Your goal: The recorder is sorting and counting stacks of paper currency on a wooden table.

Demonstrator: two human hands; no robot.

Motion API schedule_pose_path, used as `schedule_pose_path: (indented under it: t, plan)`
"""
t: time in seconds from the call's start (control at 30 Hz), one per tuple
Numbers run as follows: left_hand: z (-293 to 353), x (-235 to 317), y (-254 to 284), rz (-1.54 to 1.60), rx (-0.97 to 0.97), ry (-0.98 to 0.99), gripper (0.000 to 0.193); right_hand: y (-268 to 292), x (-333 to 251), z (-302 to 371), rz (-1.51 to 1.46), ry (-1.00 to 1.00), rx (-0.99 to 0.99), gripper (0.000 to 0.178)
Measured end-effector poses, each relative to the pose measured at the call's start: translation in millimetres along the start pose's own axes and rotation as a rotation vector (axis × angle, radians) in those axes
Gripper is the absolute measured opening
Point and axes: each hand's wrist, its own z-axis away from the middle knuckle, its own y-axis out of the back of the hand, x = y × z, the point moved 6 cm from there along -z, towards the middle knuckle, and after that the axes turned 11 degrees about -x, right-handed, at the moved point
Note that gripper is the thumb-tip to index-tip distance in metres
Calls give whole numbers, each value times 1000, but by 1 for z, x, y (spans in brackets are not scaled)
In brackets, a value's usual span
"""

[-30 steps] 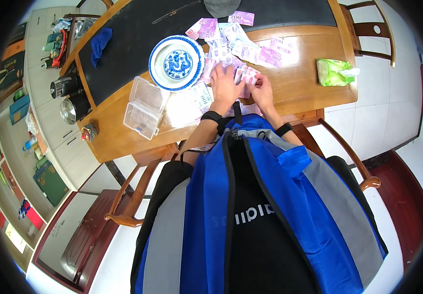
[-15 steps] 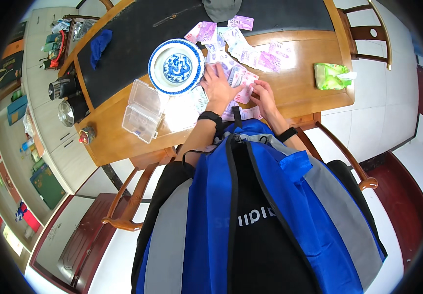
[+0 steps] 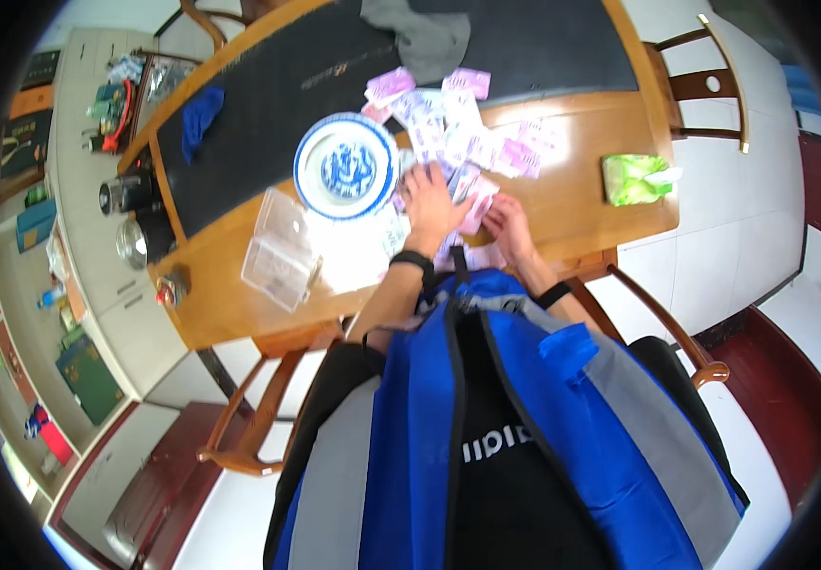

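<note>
Pink and purple banknotes (image 3: 520,159) lie loosely spread and overlapping across the table. My left hand (image 3: 432,206) rests palm down on some of them, fingers spread and thumb stretched toward a pink banknote (image 3: 478,203). At that note's right edge is my right hand (image 3: 509,228), its fingers loosely bent and apart; no note shows clearly between them. Immediately left of my left hand stands a white bowl with a blue rim and blue pattern (image 3: 310,163). More notes lie under my left wrist and close to my body, partly covered.
A clear plastic box with its lid raised (image 3: 276,271) sits left of the bowl. On the wooden table (image 3: 610,114) are a green tissue pack (image 3: 634,180), a blue cloth (image 3: 200,119), a grey cloth (image 3: 429,43) and a small jar (image 3: 171,288). Wooden chairs (image 3: 705,85) surround it.
The whole scene sits slightly lower in the picture, as the view has tilted. My right hand's fingers have shifted a little at the pink note's edge; my left hand stays on the notes.
</note>
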Motion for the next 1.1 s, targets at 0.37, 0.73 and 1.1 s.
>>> schedule_pose_path:
  t: [0.37, 0.73, 1.1]
  plan:
    - [-6, -21, -5, 521, 76, 110, 85, -5, -1, -3, -86, 32, 59, 22]
    - [-2, 4, -23, 778, -132, -41, 40, 1, -2, -5, -169, -11, 56, 21]
    - [-18, -10, -40, 1053, -396, 46, 38, 6, -13, -11, -114, -146, 51, 31]
